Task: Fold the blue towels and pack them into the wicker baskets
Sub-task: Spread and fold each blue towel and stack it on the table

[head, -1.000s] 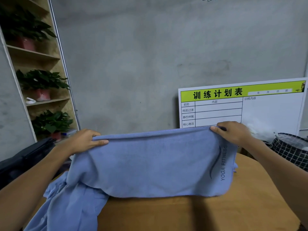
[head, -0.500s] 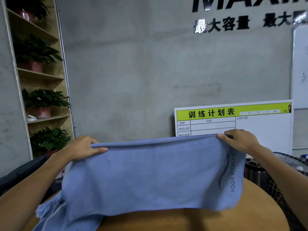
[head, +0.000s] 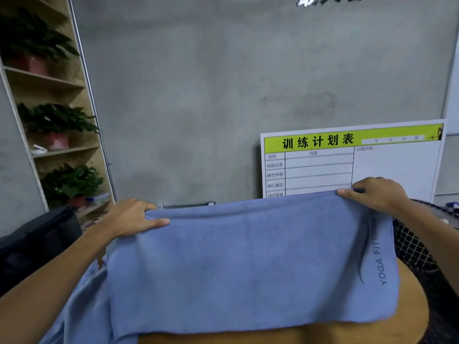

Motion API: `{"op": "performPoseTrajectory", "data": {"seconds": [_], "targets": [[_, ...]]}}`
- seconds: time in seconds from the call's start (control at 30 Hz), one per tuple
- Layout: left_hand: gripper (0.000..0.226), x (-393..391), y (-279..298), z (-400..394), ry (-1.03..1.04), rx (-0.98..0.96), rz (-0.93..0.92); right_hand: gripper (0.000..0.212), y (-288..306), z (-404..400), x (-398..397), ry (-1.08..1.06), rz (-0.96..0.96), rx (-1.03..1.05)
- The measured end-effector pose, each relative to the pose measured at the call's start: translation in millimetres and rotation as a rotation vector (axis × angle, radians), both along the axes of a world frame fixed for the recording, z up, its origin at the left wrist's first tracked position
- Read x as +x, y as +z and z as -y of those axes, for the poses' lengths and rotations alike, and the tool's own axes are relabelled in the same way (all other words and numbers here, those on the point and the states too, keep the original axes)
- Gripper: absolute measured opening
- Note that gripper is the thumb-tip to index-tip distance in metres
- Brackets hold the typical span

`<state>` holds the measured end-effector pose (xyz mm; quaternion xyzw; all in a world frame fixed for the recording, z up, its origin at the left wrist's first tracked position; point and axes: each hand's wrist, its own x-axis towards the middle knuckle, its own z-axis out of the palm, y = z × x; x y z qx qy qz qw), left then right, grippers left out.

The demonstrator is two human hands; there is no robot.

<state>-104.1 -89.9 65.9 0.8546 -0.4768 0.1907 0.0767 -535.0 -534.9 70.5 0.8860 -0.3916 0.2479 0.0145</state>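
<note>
Both forearms reach forward, spread wide. The left hand [head: 135,217] and right hand [head: 375,192] each pinch an upper corner of the blue microfibre towel printed "YOGA FIT" [head: 248,264], thumbs in front, holding it stretched and hanging above the round wooden table [head: 409,316].

1. A towel [head: 248,264] hangs above the table [head: 407,326], between the left hand [head: 131,217] and right hand [head: 375,193].
2. More cloth [head: 82,306] lies lower left.
3. A board [head: 372,160] stands behind.
4. A shelf [head: 62,150] stands far left.
</note>
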Motion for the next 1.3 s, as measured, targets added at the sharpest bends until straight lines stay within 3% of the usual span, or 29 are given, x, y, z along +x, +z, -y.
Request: {"op": "performPoseTrajectory", "data": {"seconds": [0.13,0.23,0.37,0.43,0.6,0.67,0.73,0.87,0.93,1.03,1.23,1.3], "targets": [[0.078,33,-71,42,-0.008,0.076,0.000,0.100,-55,43,30,0.029,-0.124,0.008],[0.075,56,-149,71,-0.080,0.096,-0.082,0.081,-121,66,60,0.026,-0.248,0.019],[0.063,67,-255,83,-0.096,0.125,-0.015,0.079,-213,77,87,0.015,-0.369,0.022],[0.062,66,-287,81,-0.057,0.045,0.023,0.056,-245,74,91,-0.021,-0.357,-0.043],[0.046,37,-270,81,-0.067,-0.133,0.072,0.025,-271,51,92,-0.078,-0.146,-0.157],[0.045,16,-272,81,-0.115,-0.164,-0.042,0.023,-267,38,91,-0.048,-0.037,-0.190],[0.057,-2,-288,78,-0.111,-0.115,-0.193,0.035,-265,22,90,0.082,0.007,-0.168],[0.083,-17,-301,85,0.023,0.033,-0.398,0.052,-286,-6,86,0.217,-0.163,0.081],[0.080,-25,-289,90,0.054,0.124,-0.430,0.057,-295,-8,78,0.173,-0.239,0.189],[0.070,-36,-283,90,0.078,0.193,-0.446,0.059,-295,-2,63,0.107,-0.268,0.245],[0.115,-34,-286,93,0.092,0.282,-0.476,0.056,-292,1,59,0.025,-0.360,0.328],[0.116,-29,-287,96,0.090,0.264,-0.481,0.056,-290,1,60,0.015,-0.370,0.326]]}}
